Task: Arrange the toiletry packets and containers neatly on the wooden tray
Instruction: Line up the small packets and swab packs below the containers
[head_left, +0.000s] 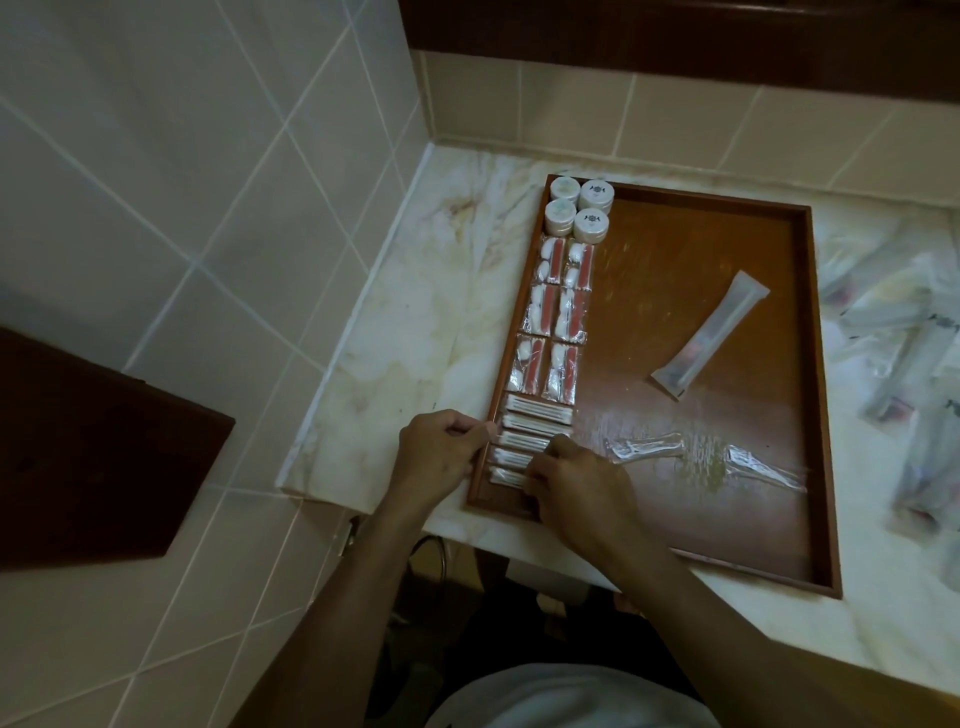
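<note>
A wooden tray (727, 519) lies on a marble counter. Along its left side stand several round white containers (578, 209), then several clear packets with red strips and cotton (556, 317), then a column of cotton-swab packets (530, 423). My left hand (441, 452) rests at the tray's left rim, its fingers pinched at the end of a swab packet. My right hand (576, 486) lies over the nearest swab packets, fingers curled on them. A long translucent packet (709, 335) lies slanted in the tray's middle. Two clear packets (644, 447) lie near the front.
More loose packets (904, 364) are heaped on the counter right of the tray. Tiled walls close the corner at the left and back. A dark wooden panel (93, 457) sits low at the left. The counter edge runs just below the tray.
</note>
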